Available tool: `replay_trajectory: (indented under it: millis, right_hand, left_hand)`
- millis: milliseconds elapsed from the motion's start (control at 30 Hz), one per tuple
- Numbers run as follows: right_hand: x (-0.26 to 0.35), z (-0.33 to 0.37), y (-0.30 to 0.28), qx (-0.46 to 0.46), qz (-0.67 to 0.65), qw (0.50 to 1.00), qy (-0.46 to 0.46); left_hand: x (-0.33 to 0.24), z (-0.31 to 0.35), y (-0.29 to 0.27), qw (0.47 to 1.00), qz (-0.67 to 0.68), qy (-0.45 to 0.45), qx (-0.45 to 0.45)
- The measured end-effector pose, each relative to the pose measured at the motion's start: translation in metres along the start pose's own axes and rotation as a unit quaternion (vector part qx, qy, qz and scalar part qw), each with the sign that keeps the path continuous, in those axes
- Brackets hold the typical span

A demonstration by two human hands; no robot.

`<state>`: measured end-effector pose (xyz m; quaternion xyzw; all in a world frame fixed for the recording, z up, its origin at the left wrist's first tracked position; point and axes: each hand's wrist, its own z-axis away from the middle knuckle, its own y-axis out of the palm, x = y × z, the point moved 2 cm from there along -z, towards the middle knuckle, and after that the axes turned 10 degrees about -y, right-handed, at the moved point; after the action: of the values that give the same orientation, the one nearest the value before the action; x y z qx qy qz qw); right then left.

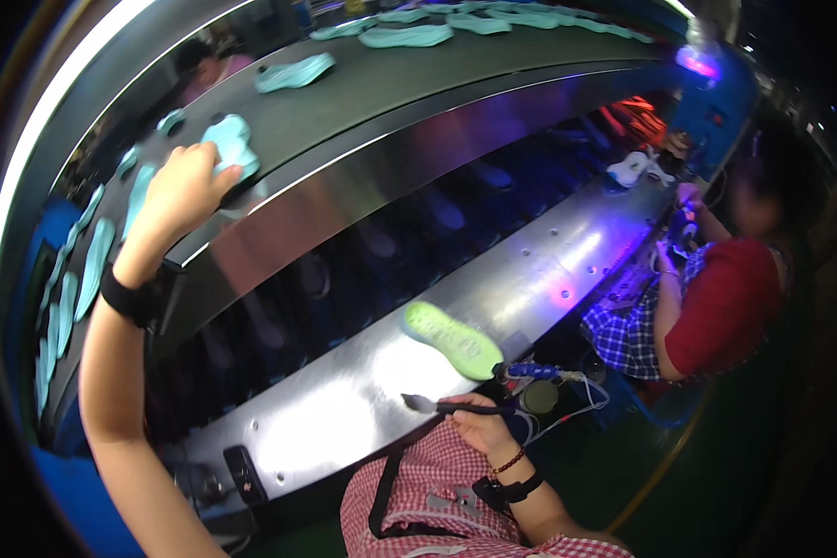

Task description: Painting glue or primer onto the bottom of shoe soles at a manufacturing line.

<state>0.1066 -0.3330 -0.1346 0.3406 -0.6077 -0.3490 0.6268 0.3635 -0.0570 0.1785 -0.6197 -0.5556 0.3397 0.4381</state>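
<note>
My left hand [188, 186] reaches up to the dark conveyor belt, its fingers closed on a turquoise shoe sole [233, 139] near the belt's front edge. Part of that sole is hidden behind the hand. Low in front of me, my right hand [482, 430] grips a brush [420, 403] by its dark handle, the bristles pointing left. Just beyond the brush, a lime-green shoe sole [452, 340] lies flat on the shiny metal ledge [321, 423], apart from both hands.
More turquoise soles [406, 35] lie along the belt [381, 79]. A phone-like black object [244, 472] sits at the ledge's left end. Right of the green sole are a round container [539, 397] and a cable [591, 391]. A co-worker in red [727, 312] sits at the right.
</note>
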Motion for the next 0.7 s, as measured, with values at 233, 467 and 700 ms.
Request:
replay_trajectory:
  millis: [233, 467, 700]
  right_hand:
    - [0.005, 0.012, 0.022, 0.003, 0.083, 0.995, -0.047]
    - [0.031, 0.014, 0.069, 0.056, 0.077, 0.986, -0.135]
    - [0.004, 0.020, 0.116, 0.131, 0.177, 0.970, -0.109]
  left_hand:
    - [0.010, 0.138, 0.036, 0.549, 0.742, -0.226, -0.311]
    - [0.011, 0.227, 0.051, 0.334, 0.905, -0.200, 0.172]
    - [-0.024, 0.351, 0.123, 0.118, 0.896, -0.110, 0.413]
